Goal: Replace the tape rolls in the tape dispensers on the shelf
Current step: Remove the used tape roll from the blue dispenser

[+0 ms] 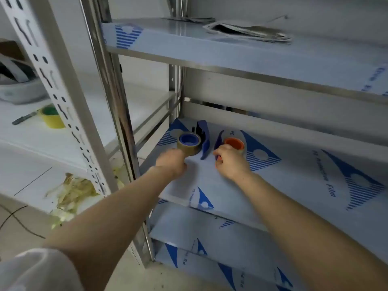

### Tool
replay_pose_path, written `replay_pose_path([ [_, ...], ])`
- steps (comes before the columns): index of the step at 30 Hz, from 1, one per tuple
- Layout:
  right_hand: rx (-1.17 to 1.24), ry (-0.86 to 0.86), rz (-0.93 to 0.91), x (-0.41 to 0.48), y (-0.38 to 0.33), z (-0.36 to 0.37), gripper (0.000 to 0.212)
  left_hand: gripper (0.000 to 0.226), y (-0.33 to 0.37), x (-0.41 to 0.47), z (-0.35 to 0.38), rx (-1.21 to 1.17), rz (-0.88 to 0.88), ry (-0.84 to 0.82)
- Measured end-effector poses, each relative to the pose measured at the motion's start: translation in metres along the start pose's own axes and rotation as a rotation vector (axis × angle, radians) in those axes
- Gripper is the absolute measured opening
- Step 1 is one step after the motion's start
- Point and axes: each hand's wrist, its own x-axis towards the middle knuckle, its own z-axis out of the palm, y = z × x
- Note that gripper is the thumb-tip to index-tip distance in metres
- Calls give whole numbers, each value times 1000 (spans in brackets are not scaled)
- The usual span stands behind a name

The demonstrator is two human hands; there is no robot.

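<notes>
Two hands reach onto the middle shelf of a metal rack, whose board is covered in pale film printed with blue triangles.

Three tape rolls are in view. Two stand on this shelf towards its far left corner. The brown roll lies flat, its bright blue core facing up and its tape a dull tan. To its right the orange-core roll also lies flat, and its tape looks clear or pale. The third, a yellow roll with a green core, sits well apart on the white rack to the left, beside a dark marker.

Two blue plastic dispensers stand between the shelf's two rolls. Both are curved like blades: the left dispenser is just beside the brown roll, and the right dispenser is just beside the orange-core roll.

The left hand has its fingers curled against the near side of the brown roll and holds it. The right hand is closed at the near end of the right dispenser, with a small orange part showing between its fingers. It also touches the orange-core roll's near side.

One stack of grey papers lies on the upper shelf. One white tub sits far left, and a heap of yellowish scraps lies on the floor below.
</notes>
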Motion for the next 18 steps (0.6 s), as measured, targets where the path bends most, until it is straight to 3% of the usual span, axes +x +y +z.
replay_pose_path([
  [11,-72,24,123,65,4,16,46,42,-6,85,2,-9,129,-122],
  [18,-80,59,80,62,8,20,46,42,4,85,3,51,133,-175],
])
